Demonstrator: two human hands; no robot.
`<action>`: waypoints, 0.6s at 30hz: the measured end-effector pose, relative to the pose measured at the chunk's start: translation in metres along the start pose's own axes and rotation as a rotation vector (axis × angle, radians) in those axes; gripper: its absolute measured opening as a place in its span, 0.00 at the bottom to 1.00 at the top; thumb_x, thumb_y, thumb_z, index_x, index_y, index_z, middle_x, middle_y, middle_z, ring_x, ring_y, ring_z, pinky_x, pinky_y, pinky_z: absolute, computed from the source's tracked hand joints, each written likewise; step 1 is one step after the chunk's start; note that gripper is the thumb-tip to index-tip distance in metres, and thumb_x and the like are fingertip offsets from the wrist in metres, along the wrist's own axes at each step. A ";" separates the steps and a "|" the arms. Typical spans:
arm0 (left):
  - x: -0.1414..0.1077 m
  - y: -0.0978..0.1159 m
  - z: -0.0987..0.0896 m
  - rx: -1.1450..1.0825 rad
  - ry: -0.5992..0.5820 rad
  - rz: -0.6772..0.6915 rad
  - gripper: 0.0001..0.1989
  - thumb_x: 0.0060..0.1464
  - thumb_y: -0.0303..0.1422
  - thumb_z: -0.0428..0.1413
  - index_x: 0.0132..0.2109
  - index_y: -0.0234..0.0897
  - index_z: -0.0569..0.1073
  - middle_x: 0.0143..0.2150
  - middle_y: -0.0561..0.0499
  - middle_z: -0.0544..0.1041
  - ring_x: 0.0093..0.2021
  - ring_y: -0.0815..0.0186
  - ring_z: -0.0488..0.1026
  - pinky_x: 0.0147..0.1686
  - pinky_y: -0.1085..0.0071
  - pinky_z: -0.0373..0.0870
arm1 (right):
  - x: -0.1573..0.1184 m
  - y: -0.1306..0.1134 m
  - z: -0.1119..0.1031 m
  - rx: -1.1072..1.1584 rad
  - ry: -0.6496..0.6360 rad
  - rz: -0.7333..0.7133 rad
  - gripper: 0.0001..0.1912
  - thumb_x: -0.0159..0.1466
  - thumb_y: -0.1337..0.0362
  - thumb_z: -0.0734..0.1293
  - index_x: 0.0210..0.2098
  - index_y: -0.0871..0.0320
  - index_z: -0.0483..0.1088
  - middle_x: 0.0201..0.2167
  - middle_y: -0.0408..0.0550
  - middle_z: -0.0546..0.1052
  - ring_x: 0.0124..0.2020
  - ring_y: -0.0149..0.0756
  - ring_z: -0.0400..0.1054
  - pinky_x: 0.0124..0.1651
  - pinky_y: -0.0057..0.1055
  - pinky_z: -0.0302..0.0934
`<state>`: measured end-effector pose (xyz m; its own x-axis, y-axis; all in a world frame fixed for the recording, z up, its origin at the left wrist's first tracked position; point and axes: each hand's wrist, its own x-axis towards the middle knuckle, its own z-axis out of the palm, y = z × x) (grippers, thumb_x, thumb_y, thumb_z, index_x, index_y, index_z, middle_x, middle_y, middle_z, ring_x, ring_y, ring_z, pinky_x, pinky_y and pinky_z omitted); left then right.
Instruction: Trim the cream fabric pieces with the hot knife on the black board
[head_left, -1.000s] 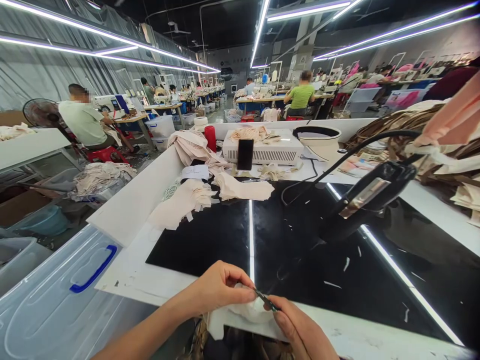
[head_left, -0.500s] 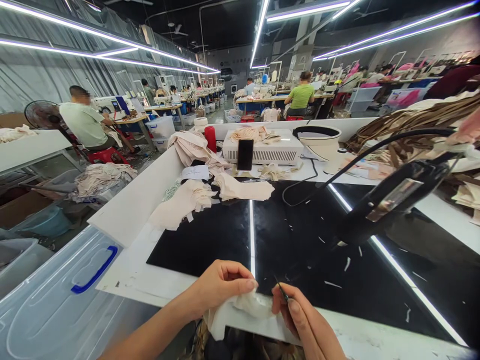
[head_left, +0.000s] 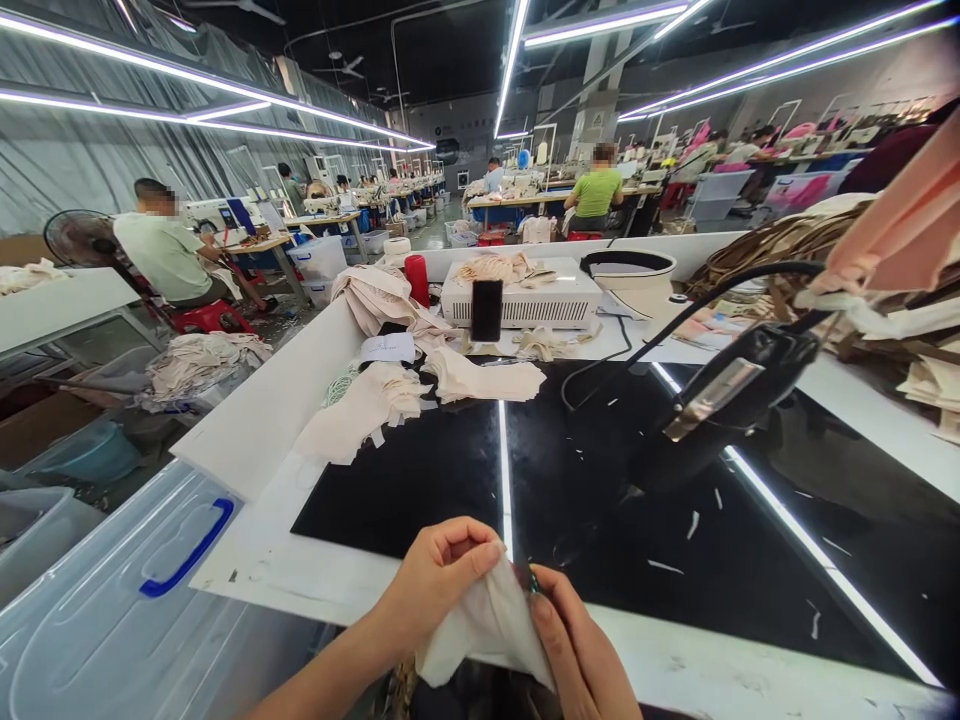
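Note:
My left hand [head_left: 442, 572] pinches the top edge of a white cloth piece [head_left: 487, 630] between thumb and fingers, just over the table's front edge. The cloth hangs down in folds from that grip. On its right side, my right hand [head_left: 574, 640] has its fingers closed around a slim, dark, pointed tool [head_left: 533, 581]. Most of this tool is hidden by the fingers, so its exact kind cannot be made out. The right fingers lie against the cloth's right side, close to the left fingertips.
A black device [head_left: 720, 395] with a cable hangs at the right from a pink strip [head_left: 892, 235]. Pale cloth pieces [head_left: 487, 378] lie on the black mat [head_left: 600, 540], which carries white scraps. Behind stand a phone [head_left: 487, 310], a white box [head_left: 555, 300] and a red spool [head_left: 417, 281].
My right hand has moved left, close to my left hand, bringing the pointed tool to the cloth. The cloth is now spread more between both hands. The hanging device has swung left.

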<state>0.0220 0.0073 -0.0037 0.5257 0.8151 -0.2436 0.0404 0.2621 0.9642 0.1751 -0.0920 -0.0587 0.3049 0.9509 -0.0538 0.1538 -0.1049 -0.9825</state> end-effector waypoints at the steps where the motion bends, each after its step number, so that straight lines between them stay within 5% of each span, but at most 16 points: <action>1: 0.000 -0.001 0.001 -0.006 0.005 -0.001 0.23 0.55 0.51 0.67 0.38 0.32 0.79 0.35 0.49 0.77 0.35 0.67 0.68 0.37 0.72 0.63 | 0.000 0.002 0.001 -0.010 0.006 -0.006 0.25 0.71 0.41 0.59 0.48 0.53 0.75 0.44 0.50 0.84 0.44 0.43 0.79 0.44 0.29 0.71; 8: -0.003 0.000 0.002 -0.149 -0.062 -0.127 0.25 0.43 0.48 0.75 0.37 0.31 0.79 0.34 0.49 0.78 0.33 0.68 0.69 0.36 0.73 0.63 | 0.000 0.008 0.001 -0.042 0.014 -0.017 0.26 0.72 0.41 0.59 0.53 0.53 0.75 0.51 0.51 0.84 0.50 0.44 0.80 0.50 0.30 0.71; 18: -0.003 -0.003 0.001 -0.163 -0.045 -0.119 0.24 0.47 0.48 0.73 0.38 0.31 0.80 0.33 0.49 0.79 0.32 0.69 0.70 0.36 0.73 0.65 | -0.002 0.019 -0.005 -0.121 0.035 -0.048 0.30 0.71 0.38 0.57 0.52 0.52 0.78 0.51 0.51 0.85 0.52 0.46 0.80 0.55 0.33 0.72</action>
<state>0.0212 0.0037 -0.0057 0.5626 0.7505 -0.3466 -0.0317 0.4386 0.8981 0.1818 -0.0968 -0.0764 0.3271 0.9450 0.0007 0.2804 -0.0963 -0.9550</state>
